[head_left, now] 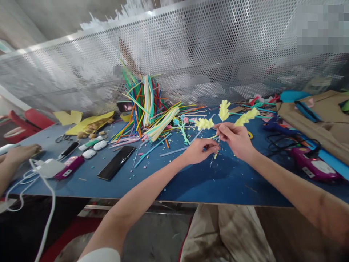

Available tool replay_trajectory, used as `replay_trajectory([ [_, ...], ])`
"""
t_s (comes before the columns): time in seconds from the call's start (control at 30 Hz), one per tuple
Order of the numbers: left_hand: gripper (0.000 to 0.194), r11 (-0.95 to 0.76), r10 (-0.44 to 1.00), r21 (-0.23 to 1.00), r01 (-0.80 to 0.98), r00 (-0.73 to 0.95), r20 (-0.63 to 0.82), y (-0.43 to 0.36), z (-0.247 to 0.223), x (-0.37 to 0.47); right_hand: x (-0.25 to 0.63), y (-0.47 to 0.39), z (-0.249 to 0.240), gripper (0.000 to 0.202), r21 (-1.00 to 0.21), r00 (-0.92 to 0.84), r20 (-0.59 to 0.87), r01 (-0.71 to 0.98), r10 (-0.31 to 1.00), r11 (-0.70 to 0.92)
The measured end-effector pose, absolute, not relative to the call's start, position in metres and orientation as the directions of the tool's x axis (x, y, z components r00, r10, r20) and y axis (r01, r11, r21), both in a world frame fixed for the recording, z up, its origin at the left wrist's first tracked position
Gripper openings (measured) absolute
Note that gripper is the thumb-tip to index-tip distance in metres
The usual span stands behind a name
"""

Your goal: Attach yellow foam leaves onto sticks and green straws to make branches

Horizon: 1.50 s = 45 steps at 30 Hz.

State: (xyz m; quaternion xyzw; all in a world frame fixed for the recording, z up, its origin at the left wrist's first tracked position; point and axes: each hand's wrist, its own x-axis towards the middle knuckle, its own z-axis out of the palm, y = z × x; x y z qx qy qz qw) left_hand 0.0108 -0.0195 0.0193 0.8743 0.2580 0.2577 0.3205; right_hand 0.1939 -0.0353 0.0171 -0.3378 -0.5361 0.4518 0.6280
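Note:
My right hand (235, 140) is closed, thumb and fingertips pinched at the base of a fluffy yellow pipe-cleaner sprig (204, 123), which points left. My left hand (200, 150) is just below and to the left, its fingertips pinched together. What it grips is mostly hidden; a small yellowish end (215, 156) shows beneath it. Behind my right hand, a yellow leaf-shaped piece (224, 110) stands upright, and another yellow piece (247, 116) slants to the right. A small blue, pink and green pipe-cleaner piece (183, 129) lies left of the sprig.
Many coloured pipe cleaners (148, 102) are piled before a perforated metal panel (207, 51). A black phone (116, 162) lies left. Cardboard (302, 116) and a purple device (315, 163) sit right. Another person's hand (23, 153) is at far left near a white cable (51, 189).

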Motion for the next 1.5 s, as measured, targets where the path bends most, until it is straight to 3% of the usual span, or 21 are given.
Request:
replay_trajectory([
  [0.2, 0.029, -0.706, 0.628, 0.621, 0.340, 0.707, 0.326, -0.021, 0.017, 0.011, 0.196, -0.036, 0.019, 0.024, -0.940, -0.011, 0.292, -0.186, 0.956, 0.285],
  [0.47, 0.028, -0.740, 0.629, 0.557, 0.376, 0.681, 0.375, -0.025, 0.015, 0.013, 0.195, -0.036, 0.023, 0.021, -0.928, -0.009, 0.256, -0.282, 0.967, 0.243],
  [0.63, 0.030, -0.698, 0.650, 0.626, 0.348, 0.675, 0.349, -0.024, 0.018, 0.013, 0.197, -0.039, 0.027, 0.018, -0.925, -0.004, 0.338, -0.189, 0.941, 0.331],
  [0.87, 0.034, -0.632, 0.690, 0.686, 0.361, 0.664, 0.286, -0.024, 0.021, 0.011, 0.203, -0.036, 0.027, 0.029, -0.913, -0.011, 0.407, -0.043, 0.914, 0.406],
  [1.17, 0.031, -0.579, 0.701, 0.769, 0.272, 0.648, 0.298, -0.024, 0.019, 0.012, 0.213, -0.030, 0.024, 0.031, -0.897, -0.206, 0.412, 0.078, 0.888, 0.434],
  [1.5, 0.029, -0.459, 0.755, 0.858, 0.231, 0.611, 0.239, -0.025, 0.016, 0.012, 0.207, -0.028, 0.017, 0.025, -0.895, -0.113, 0.421, 0.110, 0.900, 0.432],
])
